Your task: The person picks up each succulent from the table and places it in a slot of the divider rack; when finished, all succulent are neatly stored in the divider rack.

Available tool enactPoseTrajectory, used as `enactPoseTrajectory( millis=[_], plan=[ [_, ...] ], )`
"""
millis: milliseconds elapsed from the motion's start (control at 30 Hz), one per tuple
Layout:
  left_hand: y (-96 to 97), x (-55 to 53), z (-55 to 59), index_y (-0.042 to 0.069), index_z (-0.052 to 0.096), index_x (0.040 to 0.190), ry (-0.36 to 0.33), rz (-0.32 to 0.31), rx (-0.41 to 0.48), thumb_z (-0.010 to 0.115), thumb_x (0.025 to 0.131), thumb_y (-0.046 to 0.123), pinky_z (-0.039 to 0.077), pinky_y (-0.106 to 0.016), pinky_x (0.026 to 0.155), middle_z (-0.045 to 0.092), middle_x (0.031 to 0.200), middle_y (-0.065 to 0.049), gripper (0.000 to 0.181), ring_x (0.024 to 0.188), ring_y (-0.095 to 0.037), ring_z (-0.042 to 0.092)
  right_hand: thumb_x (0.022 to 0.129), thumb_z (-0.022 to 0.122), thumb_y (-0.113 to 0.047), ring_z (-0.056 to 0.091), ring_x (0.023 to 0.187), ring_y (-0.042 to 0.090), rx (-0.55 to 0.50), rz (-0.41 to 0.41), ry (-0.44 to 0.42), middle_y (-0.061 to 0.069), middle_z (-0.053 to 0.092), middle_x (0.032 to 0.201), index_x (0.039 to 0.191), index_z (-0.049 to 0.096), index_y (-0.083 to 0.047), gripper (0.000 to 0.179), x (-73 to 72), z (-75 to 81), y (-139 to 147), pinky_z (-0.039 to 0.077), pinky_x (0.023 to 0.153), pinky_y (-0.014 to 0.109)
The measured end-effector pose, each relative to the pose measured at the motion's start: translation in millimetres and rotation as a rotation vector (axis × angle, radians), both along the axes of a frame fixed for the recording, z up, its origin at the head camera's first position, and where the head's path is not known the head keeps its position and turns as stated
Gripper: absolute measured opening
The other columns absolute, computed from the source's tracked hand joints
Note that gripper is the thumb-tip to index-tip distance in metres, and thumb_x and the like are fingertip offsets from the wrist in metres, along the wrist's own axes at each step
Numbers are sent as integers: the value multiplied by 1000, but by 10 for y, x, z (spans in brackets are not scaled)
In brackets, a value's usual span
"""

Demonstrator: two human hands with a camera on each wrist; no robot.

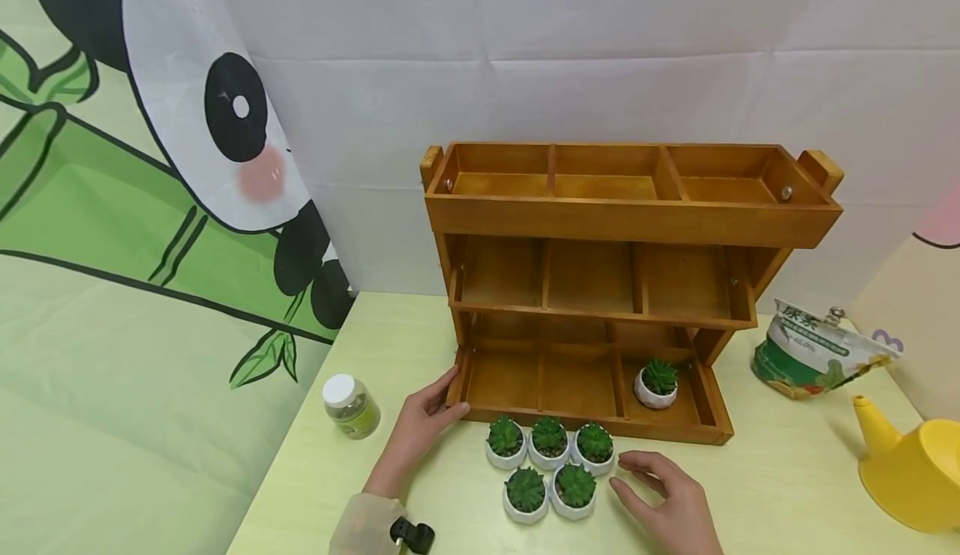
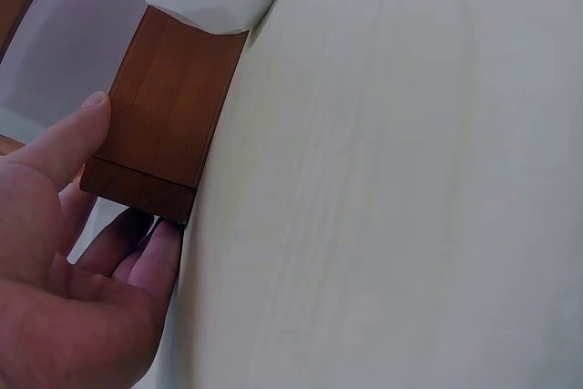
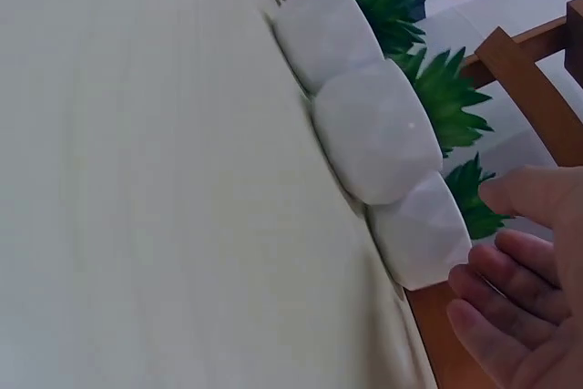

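Observation:
A three-tiered wooden shelf (image 1: 633, 220) with divided compartments stands on the table. My left hand (image 1: 422, 432) holds the front left corner of its bottom tier; in the left wrist view, the thumb lies on the front board (image 2: 168, 102) and the other fingers sit at its end. Several small succulents in white faceted pots (image 1: 527, 512) are bunched in two rows before the shelf. Beside the rightmost back-row succulent (image 1: 595, 445) is my right hand (image 1: 667, 497), fingers loosely bent and spread, gripping nothing. Another potted succulent (image 1: 656, 387) sits in the bottom tier's right compartment.
Left of the shelf is a clear jar with a white lid (image 1: 352, 409). A clipped green-and-white bag (image 1: 817, 351) and a yellow watering can (image 1: 915, 472) stand to the right. Behind everything hangs a cloth (image 1: 390, 122) with a panda print.

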State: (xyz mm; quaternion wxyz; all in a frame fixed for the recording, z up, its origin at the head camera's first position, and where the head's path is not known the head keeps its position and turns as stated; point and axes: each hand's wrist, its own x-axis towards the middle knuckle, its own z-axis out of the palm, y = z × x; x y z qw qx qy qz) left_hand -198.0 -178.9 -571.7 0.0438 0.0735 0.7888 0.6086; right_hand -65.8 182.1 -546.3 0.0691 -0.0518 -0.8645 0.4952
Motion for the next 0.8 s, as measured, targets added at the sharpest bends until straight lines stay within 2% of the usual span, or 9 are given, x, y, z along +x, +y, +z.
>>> enactPoseTrajectory(
  millis=[133,333,467,633,800],
  plan=[
    [-5,1,-3,19,52,156,11,-9,-1,80,95,16,45,-39,111,45,160,-7,68,143,-31,46,82,89,-6,72,99,14,-29,18,-52,-4,74,104,107,77,-15,29,71,0,-78,59,88,23],
    [-9,-3,-11,19,51,157,8,-13,-7,80,95,17,46,-39,110,45,160,-7,68,143,-31,46,79,90,-2,71,100,11,-49,103,13,-7,73,108,109,77,-15,35,142,-54,-151,60,88,26],
    [-6,-2,-10,20,51,157,4,-11,-7,79,96,16,47,-39,110,45,160,-7,67,143,-31,46,79,90,-4,69,106,10,-69,170,18,-3,72,115,115,75,-12,40,164,-80,-164,59,92,27],
    [-2,2,3,22,52,156,-11,1,-2,80,95,14,45,-38,111,46,159,-3,67,143,-28,46,82,90,-12,66,114,12,-36,242,-15,1,69,124,124,72,-9,45,158,-89,-171,57,96,28],
    [-10,5,-1,19,51,157,11,-10,-1,80,95,17,46,-40,111,45,160,-7,68,143,-31,46,80,92,-17,65,116,14,8,254,-11,0,69,126,126,72,-10,51,155,-109,-177,58,95,28]
  ],
)
